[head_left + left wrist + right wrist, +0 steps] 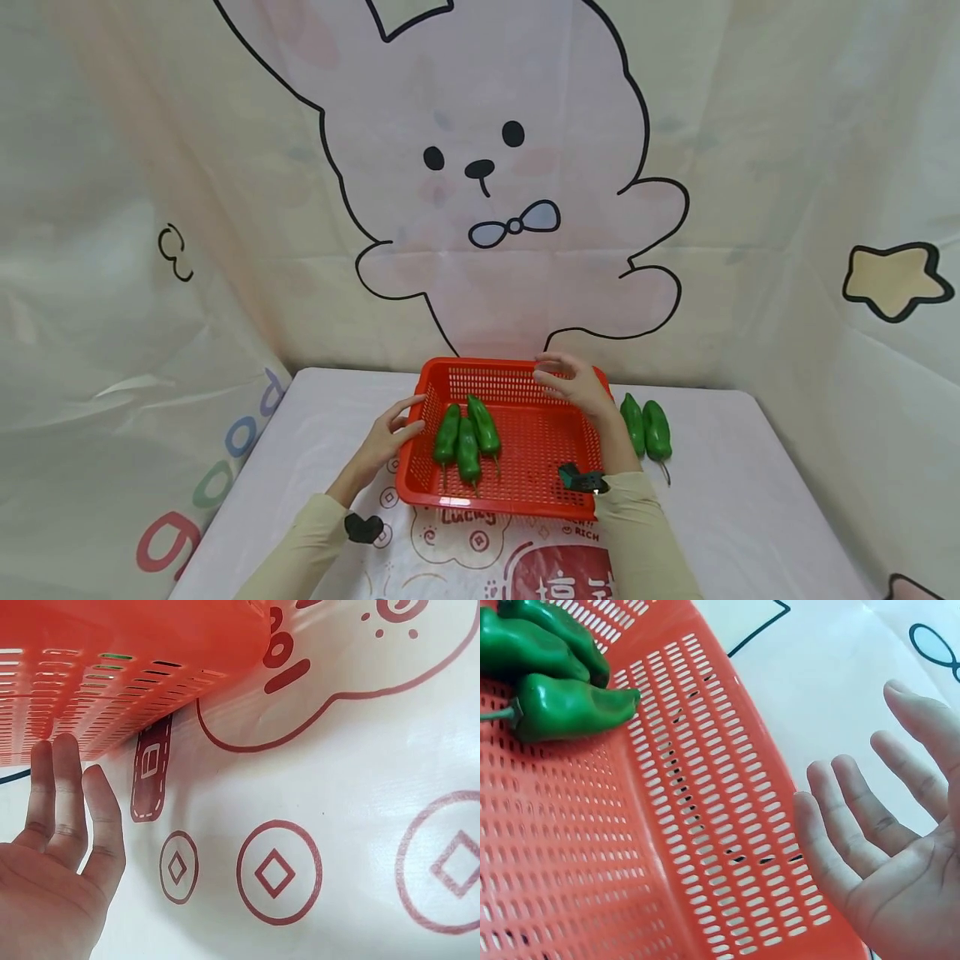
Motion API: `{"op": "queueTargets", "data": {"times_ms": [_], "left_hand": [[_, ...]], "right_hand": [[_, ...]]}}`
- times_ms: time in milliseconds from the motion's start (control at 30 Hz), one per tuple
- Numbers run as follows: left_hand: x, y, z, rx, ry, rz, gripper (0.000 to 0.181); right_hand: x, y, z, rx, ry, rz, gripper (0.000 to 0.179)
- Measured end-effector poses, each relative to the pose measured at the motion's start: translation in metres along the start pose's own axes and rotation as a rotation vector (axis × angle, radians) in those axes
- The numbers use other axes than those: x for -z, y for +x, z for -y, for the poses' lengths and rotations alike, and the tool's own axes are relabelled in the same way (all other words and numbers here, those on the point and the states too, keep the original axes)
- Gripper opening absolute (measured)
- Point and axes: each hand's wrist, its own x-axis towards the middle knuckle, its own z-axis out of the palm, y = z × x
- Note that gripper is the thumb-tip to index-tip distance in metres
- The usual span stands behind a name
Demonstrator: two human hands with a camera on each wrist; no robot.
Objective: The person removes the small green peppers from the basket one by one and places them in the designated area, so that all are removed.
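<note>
Red basket [532, 437] between left grip [388, 433] and right grip [576, 385], both wide (contact unclear); right forearm [619, 446] hides part.

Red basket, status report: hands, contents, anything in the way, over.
Left hand at red basket's left side, right hand near far-right corner, neither gripping. Three green peppers inside. Two more peppers outside, right side; possible obstruction there.
</note>
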Motion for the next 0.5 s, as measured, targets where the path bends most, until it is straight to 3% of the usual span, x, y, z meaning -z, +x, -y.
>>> {"op": "queueTargets", "data": {"times_ms": [167,500], "left_hand": [[0.001,0.000,0.001,-0.007,-0.013,0.006,0.054],[0.001,0.000,0.001,-0.007,-0.021,0.010,0.054]], "right_hand": [[-0.006,0.002,-0.007,-0.031,-0.095,0.027,0.047],[-0.020,0.008,-0.021,-0.001,-0.193,0.159,0.054]]}}
